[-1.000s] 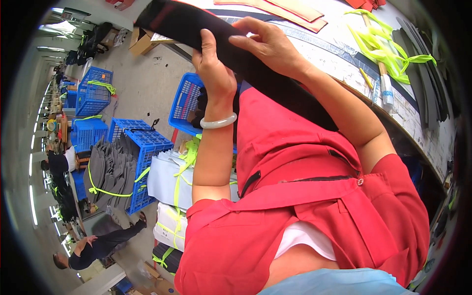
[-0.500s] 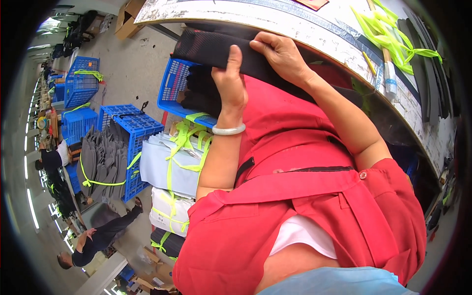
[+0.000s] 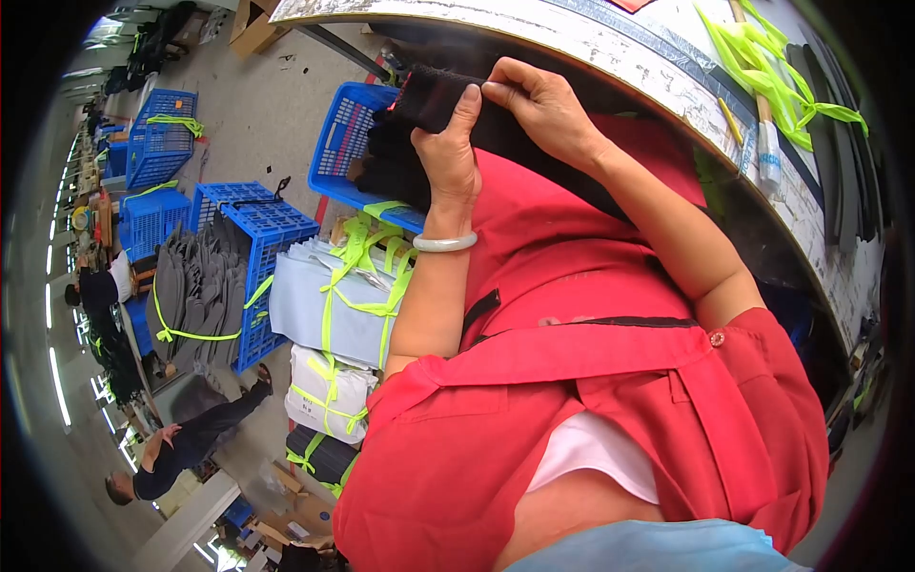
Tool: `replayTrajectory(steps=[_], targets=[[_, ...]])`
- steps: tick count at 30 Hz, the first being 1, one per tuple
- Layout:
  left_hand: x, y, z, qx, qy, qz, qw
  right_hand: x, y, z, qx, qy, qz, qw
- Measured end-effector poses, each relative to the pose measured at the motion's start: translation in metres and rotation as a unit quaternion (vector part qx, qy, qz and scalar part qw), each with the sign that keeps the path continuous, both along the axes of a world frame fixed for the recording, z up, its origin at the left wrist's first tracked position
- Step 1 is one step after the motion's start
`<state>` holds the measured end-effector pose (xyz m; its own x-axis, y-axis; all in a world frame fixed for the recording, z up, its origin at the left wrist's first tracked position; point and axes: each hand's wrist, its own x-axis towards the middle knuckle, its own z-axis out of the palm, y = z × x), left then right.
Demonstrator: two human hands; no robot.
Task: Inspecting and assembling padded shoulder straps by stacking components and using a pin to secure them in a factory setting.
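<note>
My left hand point(image 3: 450, 151), with a pale bangle point(image 3: 445, 244) on its wrist, grips a black fabric piece point(image 3: 431, 98) with the thumb on top. The fabric's far end is ragged with some red along it. My right hand point(image 3: 548, 110) pinches the same fabric just right of the left thumb. Both hands are above my red-clad lap point(image 3: 548, 224), close to the table edge. Below the fabric, a blue crate point(image 3: 332, 133) holds more black pieces point(image 3: 393, 164); the rest of the held fabric is partly hidden by my hands.
A worn white table point(image 3: 419, 11) runs along the far side, bearing yellow-green ties point(image 3: 729, 48), a yellow pencil-like stick point(image 3: 730, 121) and grey strips point(image 3: 834, 143). Tied bundles point(image 3: 329, 296) and a blue crate of grey pieces point(image 3: 200, 286) stand left. A person point(image 3: 195, 448) is farther off.
The broad black fabric now shows a narrower, ragged end beyond my left hand. My right hand stays close to the left thumb. The view has shifted slightly.
</note>
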<state>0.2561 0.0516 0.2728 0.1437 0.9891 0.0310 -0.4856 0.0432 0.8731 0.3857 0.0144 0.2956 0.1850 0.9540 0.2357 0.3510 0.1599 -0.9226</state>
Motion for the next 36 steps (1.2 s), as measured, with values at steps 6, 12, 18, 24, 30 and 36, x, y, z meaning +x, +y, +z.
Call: replayTrajectory(steps=[6,12,18,24,30,36], targets=[[-0.009,0.001,0.003,-0.024,-0.010,-0.018,0.999,0.001,0.001,-0.004,-0.009,-0.008,0.031,0.999],[-0.012,-0.006,0.003,-0.015,0.005,-0.020,1.000,0.002,0.005,-0.008,-0.024,0.026,0.060,0.998],[-0.012,-0.011,-0.004,0.015,0.035,-0.058,0.998,-0.003,0.014,-0.010,-0.013,-0.005,0.015,1.000],[-0.016,-0.010,-0.015,-0.020,0.024,-0.066,0.997,-0.012,0.023,-0.014,-0.062,-0.010,0.026,0.998],[-0.082,0.025,-0.034,-0.186,-0.139,-0.017,0.973,0.011,-0.002,-0.009,-0.097,-0.182,0.092,0.974],[-0.151,-0.001,-0.030,-0.152,0.125,-0.240,0.951,0.031,0.008,0.010,-0.163,-0.277,0.271,0.907]])
